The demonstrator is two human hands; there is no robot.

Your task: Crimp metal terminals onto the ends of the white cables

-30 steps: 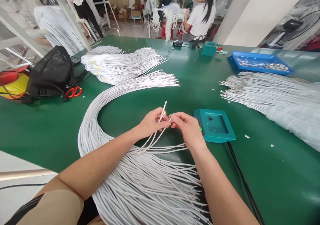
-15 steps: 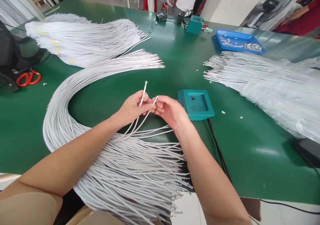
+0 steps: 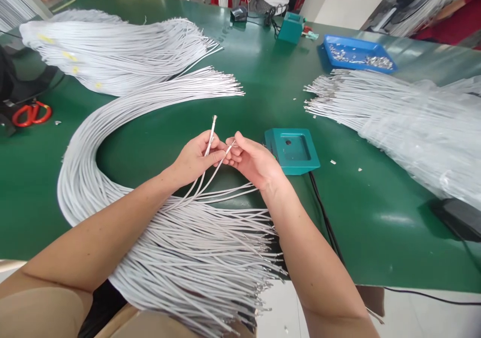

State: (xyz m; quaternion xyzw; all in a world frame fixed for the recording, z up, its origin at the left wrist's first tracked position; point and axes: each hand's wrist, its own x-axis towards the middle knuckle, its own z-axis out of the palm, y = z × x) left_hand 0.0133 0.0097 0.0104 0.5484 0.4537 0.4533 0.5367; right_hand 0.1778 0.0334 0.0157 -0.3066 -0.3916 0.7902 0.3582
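Several white cables rise from the large bundle into my left hand, whose fingers are closed on them. One cable end sticks up above that hand. Another cable leans right between my left thumb and fingers, and its stripped tip reaches my right hand. The thumb and forefinger of the right hand pinch this tip. Just to the right stands a teal device with a recessed top, close to my right hand but apart from it.
Another cable bundle lies at the back left, with red-handled scissors before it. A blue tray of small metal parts stands back right, behind plastic-wrapped cables. A black object sits at right. People are in the background.
The view has shifted slightly, so the table things sit a little higher and further left. My right thumb has moved onto the cable tip; my left hand keeps its hold.
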